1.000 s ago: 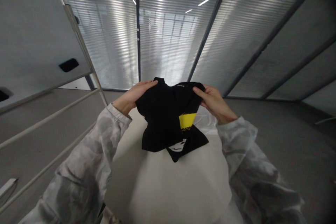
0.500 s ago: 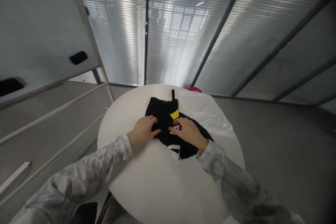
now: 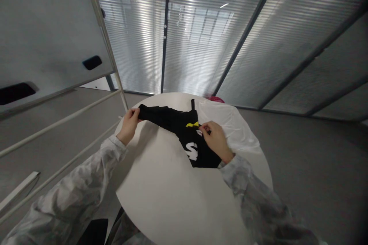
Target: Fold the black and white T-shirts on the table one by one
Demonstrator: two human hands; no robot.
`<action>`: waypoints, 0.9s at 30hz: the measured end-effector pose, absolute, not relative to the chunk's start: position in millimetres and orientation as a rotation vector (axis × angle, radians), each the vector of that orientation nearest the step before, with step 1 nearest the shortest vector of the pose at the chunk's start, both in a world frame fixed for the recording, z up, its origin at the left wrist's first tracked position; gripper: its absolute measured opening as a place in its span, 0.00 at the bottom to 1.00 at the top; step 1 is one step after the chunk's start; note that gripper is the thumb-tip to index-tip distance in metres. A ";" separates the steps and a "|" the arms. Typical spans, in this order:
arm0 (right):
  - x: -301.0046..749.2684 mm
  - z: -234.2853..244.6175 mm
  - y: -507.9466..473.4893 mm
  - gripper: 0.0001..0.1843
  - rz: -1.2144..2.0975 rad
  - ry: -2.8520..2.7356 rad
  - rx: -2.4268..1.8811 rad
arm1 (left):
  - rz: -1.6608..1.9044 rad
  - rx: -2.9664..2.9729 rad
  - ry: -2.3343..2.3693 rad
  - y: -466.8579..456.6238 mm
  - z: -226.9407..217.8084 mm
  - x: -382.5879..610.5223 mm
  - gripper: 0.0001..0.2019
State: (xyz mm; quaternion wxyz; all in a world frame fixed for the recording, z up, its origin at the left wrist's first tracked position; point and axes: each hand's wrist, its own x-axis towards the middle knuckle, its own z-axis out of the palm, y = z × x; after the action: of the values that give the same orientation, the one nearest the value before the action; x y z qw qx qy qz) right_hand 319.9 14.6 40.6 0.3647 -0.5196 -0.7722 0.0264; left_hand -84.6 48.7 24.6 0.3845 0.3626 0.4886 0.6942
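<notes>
A black garment [image 3: 169,119] with white lettering and a yellow patch lies partly on the round white table [image 3: 172,195]. My left hand [image 3: 130,124] pinches one end of it and holds that part stretched out to the left, raised off the tabletop. Beside the yellow patch, my right hand [image 3: 214,136] has thumb and fingers pinched together on the cloth. A narrow black strip sticks up from the garment's far edge. The kind of garment cannot be told.
A white cloth [image 3: 230,122] is spread on the table's far right, with something red [image 3: 216,100] behind it. A whiteboard on a white frame [image 3: 83,107] stands left of the table. Glass partitions with blinds [image 3: 195,46] rise beyond.
My left hand has moved left and pulled part of the black garment out with it. My right hand has closed into a pinch near the yellow patch. More white lettering shows.
</notes>
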 end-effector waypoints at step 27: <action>264.1 16.7 -32.4 0.08 0.172 -2.297 -1.289 | 0.678 2.758 1.293 -4.3 0.4 -42.2 0.13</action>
State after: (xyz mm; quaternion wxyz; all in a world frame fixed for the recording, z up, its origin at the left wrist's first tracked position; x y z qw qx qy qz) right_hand 264.1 -32.4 16.7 0.2483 -0.4732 -0.8429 0.0630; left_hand -42.2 -4.3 0.4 0.0105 0.8837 0.4143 0.2174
